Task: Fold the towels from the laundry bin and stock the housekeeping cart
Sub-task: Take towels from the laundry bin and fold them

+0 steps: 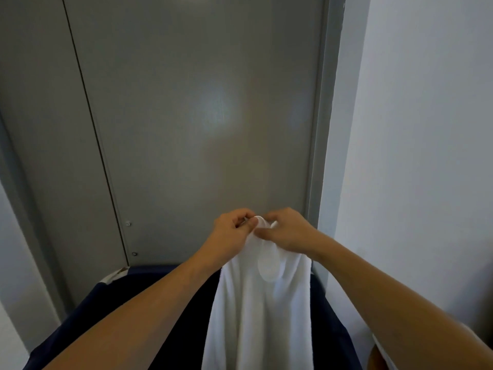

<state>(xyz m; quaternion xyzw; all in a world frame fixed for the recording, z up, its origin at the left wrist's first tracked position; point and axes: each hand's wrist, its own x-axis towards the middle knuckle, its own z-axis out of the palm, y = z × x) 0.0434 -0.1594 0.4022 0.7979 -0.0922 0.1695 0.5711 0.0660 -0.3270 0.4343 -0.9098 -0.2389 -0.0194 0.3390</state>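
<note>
Towel (261,311) hangs over bin (138,303), raised so it drapes straight. Left hand (232,231) and right hand (286,231) pinch top edge together, likely finding corners to fold.

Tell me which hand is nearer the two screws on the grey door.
Left. The left hand pinches the white towel on the side toward the screws; the right hand grips it farther away.

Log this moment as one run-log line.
step: towel lifted | left hand: pinches white towel top | right hand: pinches same edge | below: dark bin
</note>
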